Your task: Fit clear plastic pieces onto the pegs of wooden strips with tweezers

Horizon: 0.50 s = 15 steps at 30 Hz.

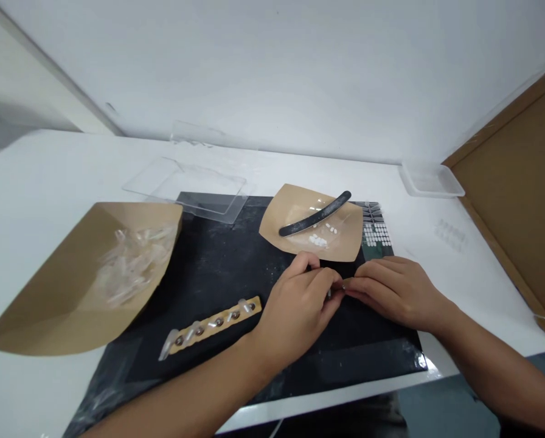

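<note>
We have our left hand [295, 310] and right hand [393, 292] brought together at the lower centre of the frame, just above a black mat [208, 255] that lies across the white tabletop [35, 170]. Both grips are clenched in a fine fingertip pinch on a small tan sliver [347, 285], which sits between the hands, mostly hidden by our fingers, so we cannot tell exactly what it is. A tiny metallic glint [329, 294] shows just beside it. Holding it with both hands at the fingertips seems to suit something this small, giving us close control. A tan kraft-paper tray [277, 222] sits just above our hands, within easy reach, with a curved black nail file [315, 214] and small white pieces [318, 241] resting in it; the raised sides probably keep these from scattering. A larger tan kraft-paper tray [58, 304] at the left of the frame holds crumpled clear plastic pieces [135, 264]. Left of our left hand, a flat tan strip [213, 325] with brown dabs and clear tips lies on the mat, apart from the trays. Beyond it, a clear rectangular plastic sheet [185, 182] lies at the upper centre, and a sheet of small white dots [376, 234] sits beside the nearer tray.
</note>
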Available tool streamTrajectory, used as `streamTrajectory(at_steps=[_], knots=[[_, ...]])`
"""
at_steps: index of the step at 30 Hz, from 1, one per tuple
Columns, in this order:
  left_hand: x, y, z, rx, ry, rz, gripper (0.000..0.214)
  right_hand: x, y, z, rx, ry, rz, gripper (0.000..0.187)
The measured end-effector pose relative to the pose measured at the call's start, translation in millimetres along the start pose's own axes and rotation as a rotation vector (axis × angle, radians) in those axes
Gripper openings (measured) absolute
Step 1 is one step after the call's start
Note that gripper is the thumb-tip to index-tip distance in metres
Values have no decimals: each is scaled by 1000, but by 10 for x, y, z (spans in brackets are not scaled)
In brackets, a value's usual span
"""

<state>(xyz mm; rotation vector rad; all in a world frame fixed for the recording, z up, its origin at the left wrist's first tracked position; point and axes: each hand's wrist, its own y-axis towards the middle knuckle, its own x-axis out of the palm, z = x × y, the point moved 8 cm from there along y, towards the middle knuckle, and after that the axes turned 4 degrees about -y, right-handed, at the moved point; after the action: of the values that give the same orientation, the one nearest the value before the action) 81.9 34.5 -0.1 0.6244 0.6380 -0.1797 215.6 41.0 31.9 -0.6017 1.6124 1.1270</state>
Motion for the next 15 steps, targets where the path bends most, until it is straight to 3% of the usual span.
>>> streamTrajectory(at_steps=[15], knots=[[25,-15,-10,-26,-2,-27,6,42,-31,10,-17,-16,-11,9]])
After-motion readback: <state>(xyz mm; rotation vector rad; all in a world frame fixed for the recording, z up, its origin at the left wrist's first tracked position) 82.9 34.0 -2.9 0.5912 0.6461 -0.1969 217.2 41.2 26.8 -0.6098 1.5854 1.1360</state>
